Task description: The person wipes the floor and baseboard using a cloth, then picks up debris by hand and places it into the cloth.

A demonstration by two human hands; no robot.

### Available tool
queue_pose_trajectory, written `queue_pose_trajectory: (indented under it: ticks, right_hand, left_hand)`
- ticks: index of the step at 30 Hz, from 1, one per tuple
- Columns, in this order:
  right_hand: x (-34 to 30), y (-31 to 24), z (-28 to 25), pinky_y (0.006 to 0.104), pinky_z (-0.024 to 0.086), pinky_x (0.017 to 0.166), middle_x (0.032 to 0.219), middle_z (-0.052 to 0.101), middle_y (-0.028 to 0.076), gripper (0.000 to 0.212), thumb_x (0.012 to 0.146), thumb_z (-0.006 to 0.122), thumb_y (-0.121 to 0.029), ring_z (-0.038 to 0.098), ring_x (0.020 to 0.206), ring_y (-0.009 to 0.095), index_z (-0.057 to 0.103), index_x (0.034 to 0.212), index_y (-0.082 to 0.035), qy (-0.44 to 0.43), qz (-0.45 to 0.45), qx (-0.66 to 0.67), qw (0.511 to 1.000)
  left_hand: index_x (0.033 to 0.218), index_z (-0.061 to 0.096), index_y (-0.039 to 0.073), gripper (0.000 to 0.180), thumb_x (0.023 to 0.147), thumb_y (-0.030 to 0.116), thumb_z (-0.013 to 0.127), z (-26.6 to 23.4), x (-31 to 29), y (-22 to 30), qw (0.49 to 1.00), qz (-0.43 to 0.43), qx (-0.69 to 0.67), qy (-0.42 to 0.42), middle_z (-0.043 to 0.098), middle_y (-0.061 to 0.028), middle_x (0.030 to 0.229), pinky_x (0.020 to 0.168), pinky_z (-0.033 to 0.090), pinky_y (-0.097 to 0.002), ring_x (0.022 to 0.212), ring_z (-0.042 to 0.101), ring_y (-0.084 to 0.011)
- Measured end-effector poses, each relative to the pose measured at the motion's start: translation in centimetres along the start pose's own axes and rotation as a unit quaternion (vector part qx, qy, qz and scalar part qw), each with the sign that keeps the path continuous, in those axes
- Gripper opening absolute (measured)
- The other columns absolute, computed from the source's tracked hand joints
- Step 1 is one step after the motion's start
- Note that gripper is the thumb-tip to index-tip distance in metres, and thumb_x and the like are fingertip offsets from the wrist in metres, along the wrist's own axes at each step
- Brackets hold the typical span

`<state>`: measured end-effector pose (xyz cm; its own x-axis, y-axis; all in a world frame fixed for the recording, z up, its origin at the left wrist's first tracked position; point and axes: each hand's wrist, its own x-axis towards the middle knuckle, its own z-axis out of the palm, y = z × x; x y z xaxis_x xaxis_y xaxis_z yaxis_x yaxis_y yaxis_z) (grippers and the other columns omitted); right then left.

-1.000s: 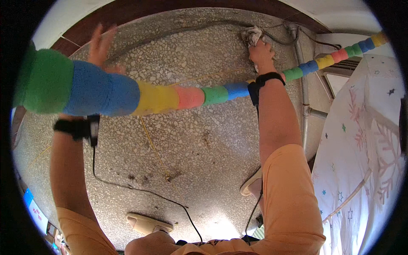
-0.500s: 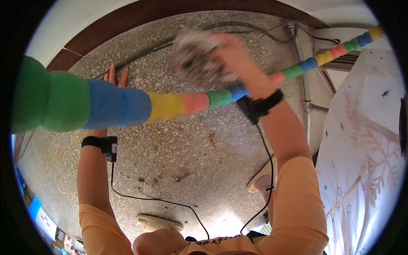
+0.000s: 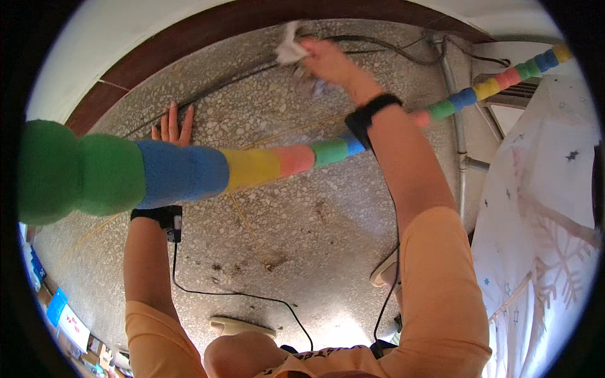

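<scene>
My right hand (image 3: 332, 64) is closed on a whitish cloth (image 3: 291, 50), held over the far part of the floor beside the dark cables. Part of the cloth hangs below the hand, where it is smeared by motion. My left hand (image 3: 174, 128) rests on the speckled stone floor (image 3: 302, 246) with its fingers spread. A pole wrapped in green, blue, yellow and pink bands (image 3: 252, 169) crosses in front, hiding my left palm and wrist. My right forearm passes over the same pole.
Dark cables (image 3: 236, 79) run along the foot of the wall, below a dark red skirting (image 3: 157, 55). A metal pipe (image 3: 455, 113) and a white patterned curtain (image 3: 529, 208) stand at the right. Black cords trail from both wrist straps. Dark specks and debris (image 3: 271, 261) lie mid-floor.
My right hand has carried the cloth farther away, toward the wall's foot. My left hand stays spread on the floor. The whole view has shifted slightly.
</scene>
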<state>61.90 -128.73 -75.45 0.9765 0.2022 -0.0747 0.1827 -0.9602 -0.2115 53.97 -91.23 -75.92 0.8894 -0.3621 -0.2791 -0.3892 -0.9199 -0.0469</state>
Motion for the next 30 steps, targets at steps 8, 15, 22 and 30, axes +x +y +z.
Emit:
queue_pose_trajectory:
  ticks: [8, 15, 22, 30]
  right_hand:
    - [-11.5, 9.2, -6.6, 0.0426, 0.05, 0.084, 0.109, 0.061, 0.018, 0.042, 0.079, 0.054, -0.003, 0.062, 0.096, 0.033, 0.062, 0.119, -0.01, 0.246, 0.186, 0.207, 0.929]
    - [-13.8, 10.8, 0.2, 0.0486, 0.048, 0.075, 0.102, 0.059, 0.022, 0.041, 0.083, 0.057, -0.01, 0.055, 0.095, 0.039, 0.056, 0.124, -0.005, -0.024, 0.173, -0.102, 0.979]
    - [-10.5, -6.8, -3.0, 0.0414, 0.047, 0.078, 0.092, 0.058, 0.016, 0.045, 0.081, 0.06, -0.011, 0.056, 0.091, 0.032, 0.055, 0.125, -0.004, -0.092, 0.091, 0.249, 0.96]
    - [-21.5, -7.1, -10.4, 0.0404, 0.049, 0.092, 0.115, 0.058, 0.015, 0.039, 0.085, 0.049, -0.015, 0.057, 0.108, 0.027, 0.051, 0.121, 0.002, 0.253, 0.174, 0.377, 0.874]
  left_hand:
    - [0.151, 0.015, 0.023, 0.066, 0.092, 0.024, 0.045, -0.3, -0.7, -0.9, 0.998, 0.05, -0.005, 0.038, 0.004, -0.0139, 0.157, 0.114, 0.009, -0.0549, 0.143, 0.012, -0.0392]
    - [0.15, 0.02, 0.024, 0.062, 0.093, 0.031, 0.044, 0.8, 0.4, -0.9, 0.997, 0.045, 0.058, 0.026, 0.01, -0.0154, 0.156, 0.113, 0.015, -0.0555, 0.14, 0.022, -0.0408]
    - [0.146, 0.03, 0.021, 0.095, 0.064, 0.045, 0.072, -3.2, -0.3, -0.1, 0.962, 0.069, -0.262, -0.022, 0.022, -0.0142, 0.152, 0.114, 0.015, -0.0508, 0.137, 0.027, -0.0364]
    - [0.147, 0.027, 0.021, 0.094, 0.07, 0.037, 0.08, -1.5, -1.1, -5.6, 0.984, 0.054, -0.164, 0.031, 0.025, -0.0134, 0.151, 0.108, 0.031, -0.0452, 0.131, 0.037, -0.0349]
